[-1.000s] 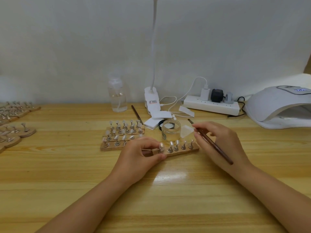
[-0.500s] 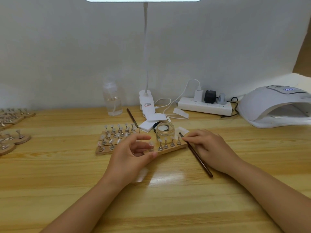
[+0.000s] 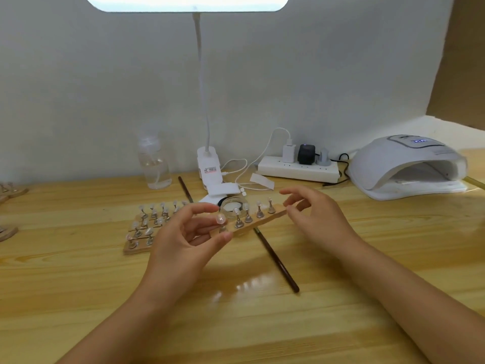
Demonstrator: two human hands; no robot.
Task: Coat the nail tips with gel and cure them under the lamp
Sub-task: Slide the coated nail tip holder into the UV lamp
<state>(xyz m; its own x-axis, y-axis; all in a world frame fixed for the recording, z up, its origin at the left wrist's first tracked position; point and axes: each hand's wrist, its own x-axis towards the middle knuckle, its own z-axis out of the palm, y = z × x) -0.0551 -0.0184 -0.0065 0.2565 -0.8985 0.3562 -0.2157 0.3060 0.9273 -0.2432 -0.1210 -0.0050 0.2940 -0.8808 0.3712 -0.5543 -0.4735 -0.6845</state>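
Observation:
A narrow wooden strip carrying several clear nail tips on metal stands is lifted off the table. My left hand pinches its left end between thumb and fingers. My right hand grips its right end. The brown brush lies loose on the table beneath the strip. A small glass gel jar stands just behind the strip, partly hidden by it. The white curing lamp sits at the far right, its opening facing left and front.
Wooden strips of nail tips lie left of my left hand, with more holders at the left edge. A clear pump bottle, a desk lamp base, a second brush and a power strip line the wall.
My right hand let go of the brush, which now lies on the table, and took the strip's right end. Both hands raised the strip off the table.

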